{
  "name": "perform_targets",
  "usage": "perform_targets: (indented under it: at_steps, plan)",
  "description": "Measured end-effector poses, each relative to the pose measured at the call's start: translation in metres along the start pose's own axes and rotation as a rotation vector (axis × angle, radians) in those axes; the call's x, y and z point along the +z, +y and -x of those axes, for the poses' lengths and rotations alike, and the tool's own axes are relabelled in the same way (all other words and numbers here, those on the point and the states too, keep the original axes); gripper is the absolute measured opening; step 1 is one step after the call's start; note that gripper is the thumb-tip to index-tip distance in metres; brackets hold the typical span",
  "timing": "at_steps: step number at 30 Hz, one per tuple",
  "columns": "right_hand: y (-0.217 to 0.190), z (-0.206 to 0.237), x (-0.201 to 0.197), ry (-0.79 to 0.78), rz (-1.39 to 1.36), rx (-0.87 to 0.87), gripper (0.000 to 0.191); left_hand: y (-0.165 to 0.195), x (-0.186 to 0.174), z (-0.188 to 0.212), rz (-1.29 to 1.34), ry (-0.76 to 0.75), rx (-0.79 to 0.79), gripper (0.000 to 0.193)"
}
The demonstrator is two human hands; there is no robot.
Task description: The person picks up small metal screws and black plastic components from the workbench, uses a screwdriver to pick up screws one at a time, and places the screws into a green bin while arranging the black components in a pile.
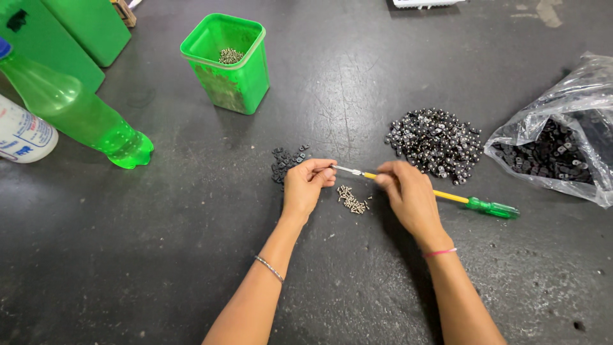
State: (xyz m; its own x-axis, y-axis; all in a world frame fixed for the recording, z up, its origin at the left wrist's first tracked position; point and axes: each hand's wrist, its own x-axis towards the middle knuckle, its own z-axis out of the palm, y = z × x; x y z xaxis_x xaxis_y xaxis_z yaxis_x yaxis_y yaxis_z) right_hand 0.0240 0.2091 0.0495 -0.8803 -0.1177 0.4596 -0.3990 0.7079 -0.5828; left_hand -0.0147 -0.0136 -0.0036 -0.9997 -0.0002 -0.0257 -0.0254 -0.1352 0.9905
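Bare arms, thin wristbands, perhaps bracelets

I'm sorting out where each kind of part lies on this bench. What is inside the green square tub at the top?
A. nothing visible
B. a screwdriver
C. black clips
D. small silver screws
D: the green tub holds a small heap of silver screws at its bottom, like the loose screws lying between the two hands.

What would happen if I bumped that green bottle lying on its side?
The green bottle would probably roll, since it lies on its round side on the flat dark table. It looks like thin clear plastic and seems empty, so likely light and easy to shove.
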Motion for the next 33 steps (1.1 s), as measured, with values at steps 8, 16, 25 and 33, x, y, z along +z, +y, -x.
perform_targets:
  at_steps: [8,16,25,33]
  plan:
    - [0.004,-0.001,-0.002,-0.112,0.019,0.277,0.008,0.002,0.0,0.002,-0.045,-0.011,-0.001,0.021]
    - [0.005,-0.001,-0.004,0.014,-0.041,-0.01,0.03,0.004,0.0,0.001,-0.039,0.011,-0.021,0.021]
    - [0.004,-0.004,-0.003,-0.124,0.046,0.237,0.017,-0.001,-0.001,0.0,-0.031,-0.006,-0.003,0.021]
    - [0.002,-0.004,-0.011,-0.073,0.061,0.132,0.011,0.001,-0.002,0.002,-0.02,-0.021,0.011,0.021]
